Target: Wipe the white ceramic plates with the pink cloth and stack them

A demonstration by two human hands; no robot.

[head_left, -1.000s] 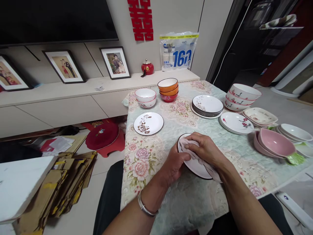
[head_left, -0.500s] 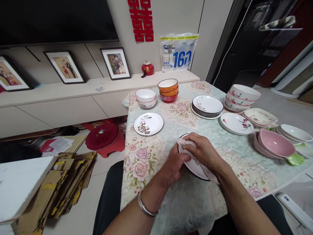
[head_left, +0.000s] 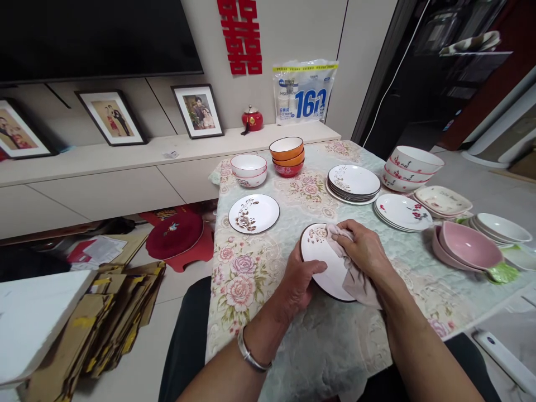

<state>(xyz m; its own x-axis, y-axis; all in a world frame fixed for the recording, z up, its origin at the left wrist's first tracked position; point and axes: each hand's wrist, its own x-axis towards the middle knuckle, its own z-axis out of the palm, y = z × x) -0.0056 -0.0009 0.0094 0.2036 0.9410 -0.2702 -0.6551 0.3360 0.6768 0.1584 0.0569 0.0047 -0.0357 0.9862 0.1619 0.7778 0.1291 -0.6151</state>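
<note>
My left hand (head_left: 300, 278) grips the left edge of a white plate (head_left: 329, 268) with a dark rim and brown flowers, its thumb lying on the face. The plate is held tilted above the table's front part. My right hand (head_left: 363, 245) is closed on a pinkish cloth (head_left: 358, 282) and presses it against the plate's upper right rim; the cloth's loose end hangs over the right edge. A similar flowered plate (head_left: 254, 214) lies alone on the tablecloth to the upper left. Farther back on the right is a stack of such plates (head_left: 354, 180).
Around the table stand white bowls (head_left: 248, 170), orange and red bowls (head_left: 287, 156), small plates (head_left: 402, 212), tall white bowls (head_left: 412, 167), square dishes (head_left: 444, 200), white dishes (head_left: 502, 228) and pink bowls (head_left: 471, 245). On the floor at left are a red stool (head_left: 178, 234) and flattened cardboard (head_left: 84, 329).
My right hand has moved right with the cloth, from the plate's upper left to its upper right rim, uncovering the brown flowers. My left hand keeps its hold.
</note>
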